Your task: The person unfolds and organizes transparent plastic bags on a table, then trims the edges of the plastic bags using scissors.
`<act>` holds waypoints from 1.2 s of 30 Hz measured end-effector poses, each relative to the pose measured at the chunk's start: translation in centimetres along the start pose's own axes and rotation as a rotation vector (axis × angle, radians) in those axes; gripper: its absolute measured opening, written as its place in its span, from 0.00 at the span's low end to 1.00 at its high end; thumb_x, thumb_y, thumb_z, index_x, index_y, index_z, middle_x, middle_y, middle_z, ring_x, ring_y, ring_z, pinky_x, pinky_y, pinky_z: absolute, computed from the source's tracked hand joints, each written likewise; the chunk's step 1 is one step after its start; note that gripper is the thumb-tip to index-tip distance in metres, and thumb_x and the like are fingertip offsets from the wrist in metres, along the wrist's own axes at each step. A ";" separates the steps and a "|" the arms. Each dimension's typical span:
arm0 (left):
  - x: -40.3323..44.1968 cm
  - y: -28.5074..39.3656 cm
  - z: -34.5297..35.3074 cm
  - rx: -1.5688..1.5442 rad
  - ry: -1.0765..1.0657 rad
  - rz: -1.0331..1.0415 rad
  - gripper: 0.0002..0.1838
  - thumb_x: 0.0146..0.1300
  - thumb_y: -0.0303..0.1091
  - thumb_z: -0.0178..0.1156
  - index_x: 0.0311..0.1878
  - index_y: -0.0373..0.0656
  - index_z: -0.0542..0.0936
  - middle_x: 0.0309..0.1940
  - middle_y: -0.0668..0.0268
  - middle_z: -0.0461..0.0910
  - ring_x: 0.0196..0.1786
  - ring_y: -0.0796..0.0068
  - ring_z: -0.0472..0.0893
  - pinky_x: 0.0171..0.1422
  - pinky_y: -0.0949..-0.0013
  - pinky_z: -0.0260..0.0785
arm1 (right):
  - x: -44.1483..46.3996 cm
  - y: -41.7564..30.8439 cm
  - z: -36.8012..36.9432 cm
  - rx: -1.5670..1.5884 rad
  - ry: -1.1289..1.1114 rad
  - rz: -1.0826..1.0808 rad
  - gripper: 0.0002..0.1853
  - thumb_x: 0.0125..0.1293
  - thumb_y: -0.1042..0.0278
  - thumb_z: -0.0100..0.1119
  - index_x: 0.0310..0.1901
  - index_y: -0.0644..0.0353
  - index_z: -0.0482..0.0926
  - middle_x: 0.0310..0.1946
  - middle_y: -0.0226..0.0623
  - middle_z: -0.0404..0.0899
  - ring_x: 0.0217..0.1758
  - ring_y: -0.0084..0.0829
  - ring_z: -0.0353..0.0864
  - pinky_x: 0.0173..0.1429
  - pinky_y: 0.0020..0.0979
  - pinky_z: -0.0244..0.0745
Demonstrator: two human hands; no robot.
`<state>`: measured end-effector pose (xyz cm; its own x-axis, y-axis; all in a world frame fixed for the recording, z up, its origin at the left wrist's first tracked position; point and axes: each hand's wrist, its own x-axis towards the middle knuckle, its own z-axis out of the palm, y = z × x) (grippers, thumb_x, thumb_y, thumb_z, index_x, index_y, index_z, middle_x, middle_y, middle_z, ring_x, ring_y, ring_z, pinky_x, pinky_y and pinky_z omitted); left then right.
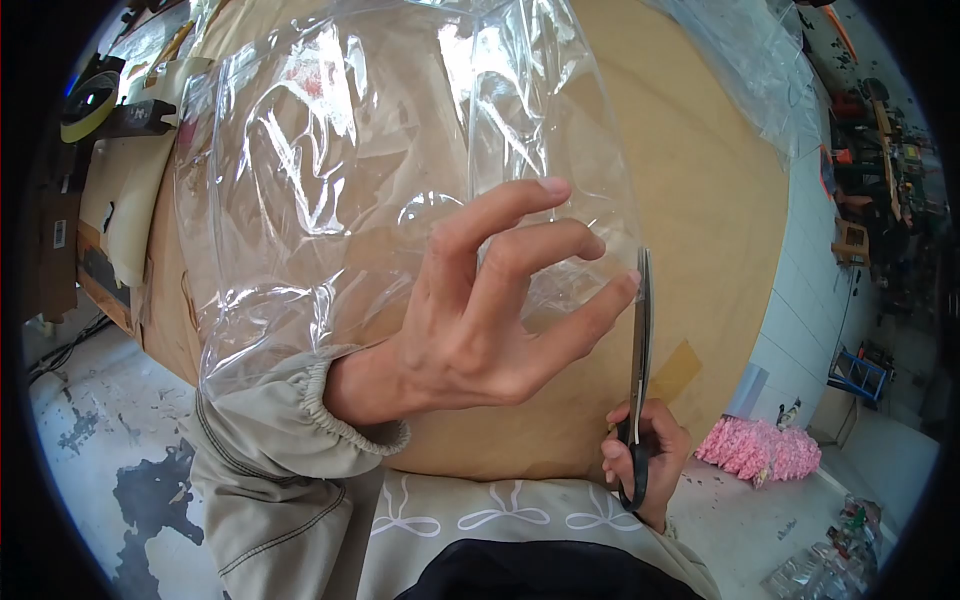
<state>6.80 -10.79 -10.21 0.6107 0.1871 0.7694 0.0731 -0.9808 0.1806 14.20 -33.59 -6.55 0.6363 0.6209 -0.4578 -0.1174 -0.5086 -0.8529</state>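
Note:
My left hand [490, 320] is over clear plastic sheeting [330, 170], with its back towards me. Its fingers are bent and spread, and the lowest fingertip meets the sheeting's right edge beside the scissor blades. The thumb is hidden underneath, so the pinch itself does not show fully. Low on the right, my right hand [660, 455] is closed round the black handles of a pair of scissors [641, 350]. The blades point away from me, nearly together, with their tips at the sheeting's edge. Shiny folds and seams run through the plastic.
Brown paper [710, 150] covers the work table, with a strip of tan tape [677, 372] near the scissors. More clear plastic [755, 60] lies at the far right. A tape roll [90, 105] is at the left. A pink bundle [760, 450] sits on the floor.

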 end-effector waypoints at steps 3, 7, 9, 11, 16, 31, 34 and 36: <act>0.1 0.1 -0.1 -0.014 -0.005 -0.009 0.20 0.31 0.36 0.70 0.35 0.61 0.86 0.37 0.66 0.72 0.51 0.56 0.67 0.51 0.63 0.68 | 0.0 0.0 0.1 -0.004 0.000 -0.027 0.14 0.49 0.74 0.70 0.37 0.65 0.76 0.16 0.24 0.69 0.19 0.12 0.66 0.23 0.16 0.57; 0.1 0.1 -0.2 -0.014 -0.013 -0.015 0.20 0.31 0.36 0.70 0.36 0.60 0.86 0.37 0.66 0.72 0.52 0.56 0.67 0.51 0.63 0.68 | -0.1 0.1 0.1 -0.038 0.020 -0.016 0.14 0.50 0.73 0.70 0.37 0.65 0.76 0.17 0.25 0.69 0.19 0.12 0.66 0.23 0.17 0.57; 0.2 0.0 -0.2 -0.005 -0.015 -0.013 0.20 0.31 0.36 0.70 0.36 0.60 0.86 0.37 0.66 0.72 0.52 0.55 0.67 0.52 0.63 0.68 | -0.2 0.3 -0.1 -0.098 0.027 -0.017 0.14 0.50 0.73 0.70 0.37 0.64 0.76 0.17 0.25 0.69 0.19 0.12 0.66 0.23 0.17 0.57; 0.0 0.0 0.0 -0.017 -0.014 -0.012 0.20 0.31 0.36 0.70 0.36 0.60 0.86 0.38 0.66 0.72 0.52 0.55 0.67 0.52 0.63 0.68 | -0.1 -0.1 -0.1 -0.091 0.018 -0.011 0.14 0.50 0.73 0.69 0.37 0.65 0.76 0.17 0.25 0.69 0.19 0.12 0.66 0.23 0.17 0.57; 0.1 0.0 -0.2 -0.008 -0.021 -0.011 0.21 0.31 0.35 0.70 0.37 0.60 0.86 0.39 0.66 0.71 0.52 0.55 0.67 0.51 0.63 0.68 | -0.3 0.1 -0.4 0.088 0.012 -0.033 0.17 0.50 0.74 0.68 0.41 0.67 0.74 0.18 0.26 0.70 0.19 0.13 0.67 0.23 0.17 0.57; -2.1 2.0 -4.6 -0.137 -0.199 0.030 0.16 0.41 0.37 0.64 0.38 0.52 0.86 0.36 0.65 0.72 0.45 0.58 0.73 0.46 0.63 0.73 | 5.2 -5.7 -1.7 -1.262 0.094 -0.932 0.15 0.57 0.70 0.60 0.47 0.60 0.75 0.39 0.37 0.75 0.41 0.32 0.78 0.42 0.31 0.73; -2.3 2.3 -4.9 -0.184 -0.162 0.007 0.18 0.43 0.37 0.64 0.41 0.51 0.85 0.39 0.67 0.73 0.46 0.62 0.74 0.40 0.66 0.69 | 7.9 -5.4 -0.3 -0.951 -0.065 -1.490 0.12 0.57 0.69 0.58 0.44 0.58 0.77 0.40 0.34 0.75 0.42 0.28 0.78 0.46 0.32 0.75; -2.5 2.4 -4.9 -0.198 -0.157 -0.004 0.20 0.40 0.38 0.64 0.42 0.51 0.84 0.40 0.68 0.73 0.47 0.64 0.74 0.38 0.67 0.67 | 9.0 -4.5 0.2 -0.805 -0.110 -1.683 0.10 0.56 0.69 0.57 0.40 0.57 0.77 0.40 0.33 0.76 0.41 0.27 0.79 0.49 0.32 0.76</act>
<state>1.60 -13.29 -8.69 0.7270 0.1648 0.6665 -0.0707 -0.9476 0.3115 20.31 -25.64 -6.88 -0.3623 0.7207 0.5910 0.8644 0.4970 -0.0763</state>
